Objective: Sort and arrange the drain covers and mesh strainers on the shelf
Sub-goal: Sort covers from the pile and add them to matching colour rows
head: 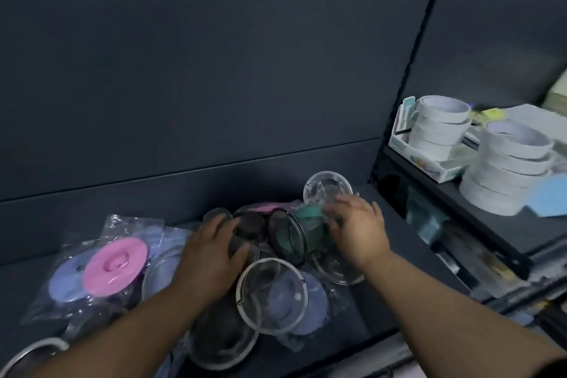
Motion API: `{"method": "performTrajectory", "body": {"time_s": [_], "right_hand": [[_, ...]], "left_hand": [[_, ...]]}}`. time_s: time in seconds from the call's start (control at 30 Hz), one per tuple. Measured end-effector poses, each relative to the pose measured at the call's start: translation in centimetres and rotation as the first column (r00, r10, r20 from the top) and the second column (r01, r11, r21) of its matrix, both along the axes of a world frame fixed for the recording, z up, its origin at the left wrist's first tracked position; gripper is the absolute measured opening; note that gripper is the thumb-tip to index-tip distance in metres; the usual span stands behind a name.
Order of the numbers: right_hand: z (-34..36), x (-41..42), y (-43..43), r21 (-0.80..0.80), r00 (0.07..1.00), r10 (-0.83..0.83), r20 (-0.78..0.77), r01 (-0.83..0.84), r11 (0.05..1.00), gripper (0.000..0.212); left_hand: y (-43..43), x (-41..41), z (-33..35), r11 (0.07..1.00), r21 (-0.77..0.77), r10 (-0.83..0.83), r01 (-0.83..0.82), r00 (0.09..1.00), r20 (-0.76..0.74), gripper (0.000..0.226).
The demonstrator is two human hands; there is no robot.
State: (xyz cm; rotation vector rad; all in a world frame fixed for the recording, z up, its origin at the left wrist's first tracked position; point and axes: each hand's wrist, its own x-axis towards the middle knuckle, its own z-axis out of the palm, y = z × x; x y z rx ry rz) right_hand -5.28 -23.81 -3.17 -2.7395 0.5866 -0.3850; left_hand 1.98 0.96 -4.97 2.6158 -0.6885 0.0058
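Right of the strainers (271, 294), stacked white rolls (506, 175).

- Shelf (389, 224): dark and flat, with a dark panel at the back; the goods lie loose on it and partly overlap.
- Left: pink cover (115, 267) and lavender cover (66, 284), flat in clear bags, the pink overlapping the lavender.
- Middle: dark strainers (248, 227) and green cover (306, 218) heaped together; the green cover is tilted.
- Rear: small mesh strainer (328, 186), standing on edge.
- Front: metal-rimmed strainer (271, 294) lies over a second lavender cover (313, 301); large strainer (224, 344) touches it, near the front edge.
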Motion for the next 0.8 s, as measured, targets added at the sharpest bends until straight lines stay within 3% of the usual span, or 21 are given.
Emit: {"method": "performTrajectory", "body": {"time_s": [0.1, 0.2, 0.33, 0.47, 0.57, 0.6, 0.7, 0.8], "right_hand": [[1.1, 1.6, -0.7, 0.032, 0.976, -0.02, 0.216, 0.014, 0.999, 0.018], [3.1, 3.0, -1.0, 0.059, 0.882, -0.041, 0.47, 0.015, 0.998, 0.015], [6.3, 4.0, 0.9, 0.229, 0.775, 0.053, 0.63, -0.251, 0.941, 0.011], [7.6, 4.8, 3.9, 0.393, 0.835, 0.225, 0.503, -0.452, 0.801, 0.009], [7.4, 5.5, 5.5, 0.619, 0.871, 0.283, 0.401, -0.485, 0.617, 0.012], [7.1, 6.0, 5.4, 0.612, 0.886, 0.276, 0.373, -0.458, 0.645, 0.013], [5.2, 7.8, 3.5, 0.428, 0.978, 0.127, 0.166, -0.188, 0.884, 0.027], [3.1, 8.7, 1.7, 0.325, 0.98, 0.009, -0.197, 0.057, 0.944, 0.049]], "left_hand": [[-0.5, -0.1, 1.0, 0.995, -0.099, 0.014, -0.012, 1.0, 0.021, 0.081], [-1.6, 0.0, 2.7, 0.972, -0.234, 0.009, -0.001, 0.999, 0.037, 0.062], [-2.7, 0.4, 5.1, 0.901, -0.434, 0.023, 0.024, 0.994, 0.102, 0.071], [-2.5, 0.7, 7.0, 0.865, -0.501, 0.04, -0.045, 0.999, -0.021, 0.078], [-1.7, 1.3, 6.6, 0.854, -0.505, 0.061, -0.126, 0.988, -0.142, 0.043], [-1.3, 1.6, 6.2, 0.843, -0.514, 0.081, -0.158, 0.982, -0.169, 0.034], [0.1, 2.3, 5.3, 0.767, -0.574, 0.15, -0.285, 0.95, -0.272, 0.022], [1.1, 2.7, 4.6, 0.695, -0.602, 0.19, -0.393, 0.908, -0.373, 0.019]]}}
